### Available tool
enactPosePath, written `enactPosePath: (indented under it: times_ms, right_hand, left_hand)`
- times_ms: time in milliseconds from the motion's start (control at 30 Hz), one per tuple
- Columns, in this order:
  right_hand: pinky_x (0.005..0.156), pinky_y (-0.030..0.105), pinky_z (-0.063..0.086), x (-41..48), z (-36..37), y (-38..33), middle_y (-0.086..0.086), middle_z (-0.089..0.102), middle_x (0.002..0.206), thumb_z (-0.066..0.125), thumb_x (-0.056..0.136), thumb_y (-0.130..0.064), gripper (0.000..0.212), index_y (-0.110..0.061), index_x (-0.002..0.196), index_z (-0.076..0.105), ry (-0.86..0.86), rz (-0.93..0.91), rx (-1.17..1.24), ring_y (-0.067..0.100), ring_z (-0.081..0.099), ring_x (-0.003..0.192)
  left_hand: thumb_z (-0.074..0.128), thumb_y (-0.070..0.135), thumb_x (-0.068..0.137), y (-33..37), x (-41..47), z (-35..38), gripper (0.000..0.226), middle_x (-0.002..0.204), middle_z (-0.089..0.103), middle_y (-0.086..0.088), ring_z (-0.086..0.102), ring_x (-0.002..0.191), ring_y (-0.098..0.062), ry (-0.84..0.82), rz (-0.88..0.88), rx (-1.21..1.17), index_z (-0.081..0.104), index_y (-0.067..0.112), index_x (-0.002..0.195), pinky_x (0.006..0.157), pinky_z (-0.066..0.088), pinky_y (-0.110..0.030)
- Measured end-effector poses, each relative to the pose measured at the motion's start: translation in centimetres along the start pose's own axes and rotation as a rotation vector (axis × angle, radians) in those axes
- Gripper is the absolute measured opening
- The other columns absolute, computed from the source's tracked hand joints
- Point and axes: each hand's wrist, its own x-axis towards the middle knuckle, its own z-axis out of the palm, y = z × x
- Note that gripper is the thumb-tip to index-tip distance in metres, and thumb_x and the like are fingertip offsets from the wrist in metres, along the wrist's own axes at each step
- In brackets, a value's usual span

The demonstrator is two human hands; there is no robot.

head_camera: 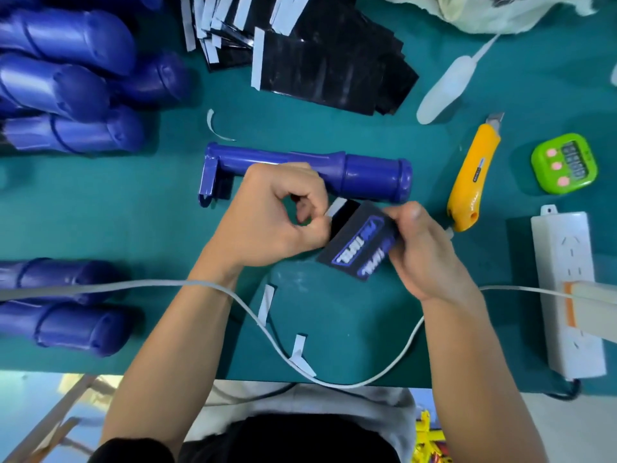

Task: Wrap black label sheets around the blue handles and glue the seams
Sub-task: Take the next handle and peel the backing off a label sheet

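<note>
A black label sheet [359, 243] with blue and white lettering is held between both hands above the green table. My left hand [267, 218] pinches a white backing strip [335, 207] at the sheet's far edge. My right hand [424, 248] grips the sheet's right side. A bare blue handle [334, 173] lies flat just beyond the hands, partly hidden by my left hand. A stack of black label sheets [320, 68] with white strips sits at the back centre.
Several blue handles [66, 88] are piled at the far left, more at the near left [63, 312]. A yellow utility knife [474, 175], white glue bottle [447, 85], green timer [564, 165] and power strip [564, 289] lie right. A white cable [267, 332] crosses the front; peeled strips [267, 305] lie nearby.
</note>
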Motion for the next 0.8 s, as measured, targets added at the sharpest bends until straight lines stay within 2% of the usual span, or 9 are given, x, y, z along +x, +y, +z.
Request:
enactPosePath:
  times_ms: [167,267,333,400,533,600,667,733,800]
  right_hand:
    - [0.089,0.049,0.059,0.3,-0.6,-0.9,0.018,0.077,0.112,0.070,0.070,-0.085,0.086,-0.008,0.108,0.082,-0.193,0.041,0.194,0.037,0.073,0.106]
    - [0.088,0.041,0.054,0.4,-0.2,-0.8,0.017,0.074,0.103,0.082,0.078,-0.064,0.061,-0.010,0.108,0.079,-0.218,-0.037,0.050,0.029,0.068,0.098]
    - [0.082,0.041,0.047,0.8,0.2,-0.3,0.026,0.068,0.091,0.082,0.084,-0.041,0.040,-0.004,0.099,0.075,-0.114,-0.045,-0.031,0.027,0.060,0.089]
    - [0.080,0.044,0.046,1.2,0.4,0.1,0.020,0.068,0.088,0.072,0.091,-0.025,0.018,-0.009,0.096,0.077,0.004,-0.048,-0.075,0.027,0.058,0.084]
    - [0.069,0.045,0.052,1.0,1.2,0.6,0.013,0.072,0.083,0.061,0.098,-0.020,0.017,-0.018,0.096,0.078,0.183,-0.211,-0.364,0.025,0.062,0.072]
    - [0.069,0.031,0.055,0.5,1.8,0.9,-0.002,0.076,0.086,0.062,0.097,-0.021,0.021,-0.017,0.107,0.080,0.313,-0.362,-0.574,0.010,0.065,0.072]
    - [0.073,0.007,0.047,0.2,2.3,1.0,-0.008,0.079,0.096,0.063,0.098,-0.020,0.026,-0.013,0.117,0.080,0.458,-0.521,-0.756,0.004,0.068,0.079]
    - [0.073,0.009,0.048,0.3,2.6,1.1,0.003,0.081,0.095,0.062,0.098,-0.019,0.028,-0.006,0.116,0.079,0.552,-0.657,-0.870,0.012,0.070,0.078]
    - [0.069,0.026,0.058,0.4,2.7,1.1,0.010,0.081,0.092,0.063,0.098,-0.016,0.026,-0.002,0.112,0.079,0.582,-0.745,-0.923,0.022,0.075,0.073]
  left_hand:
    - [0.077,0.011,0.081,0.0,-0.3,-0.5,0.010,0.075,0.070,0.006,0.064,0.070,-0.016,0.009,-0.008,-0.063,0.074,0.020,0.082,0.075,0.046,-0.023]
    - [0.075,0.009,0.080,-0.1,-0.1,0.4,0.014,0.069,0.068,0.005,0.059,0.066,-0.011,0.089,-0.068,-0.004,0.073,0.023,0.076,0.071,0.047,-0.024]
    - [0.074,0.008,0.077,-0.1,-0.1,1.2,0.016,0.067,0.066,0.003,0.057,0.064,-0.011,0.172,-0.113,0.054,0.070,0.023,0.073,0.070,0.047,-0.025]
    - [0.079,0.010,0.077,0.0,-0.2,1.8,0.013,0.069,0.067,0.005,0.059,0.069,-0.013,0.298,-0.083,0.179,0.073,0.021,0.077,0.074,0.047,-0.027]
    - [0.086,0.021,0.083,-0.1,0.0,3.4,0.010,0.073,0.071,0.005,0.061,0.069,-0.023,0.487,0.167,0.580,0.080,0.017,0.076,0.072,0.046,-0.038]
    - [0.083,0.028,0.085,0.2,-0.2,4.2,0.015,0.075,0.074,0.006,0.064,0.068,-0.020,0.477,0.106,0.532,0.081,0.017,0.075,0.069,0.050,-0.038]
    - [0.081,0.032,0.083,0.5,-0.3,4.4,0.014,0.075,0.073,0.013,0.064,0.068,-0.010,0.404,-0.031,0.365,0.079,0.020,0.077,0.069,0.051,-0.028]
    - [0.083,0.036,0.079,0.6,-0.4,4.2,0.012,0.075,0.071,0.019,0.063,0.068,-0.008,0.326,-0.134,0.182,0.077,0.025,0.078,0.066,0.043,-0.016]
    - [0.085,0.035,0.078,0.6,-0.3,4.1,0.012,0.072,0.069,0.023,0.062,0.065,-0.008,0.308,-0.169,0.090,0.076,0.028,0.078,0.066,0.040,-0.011]
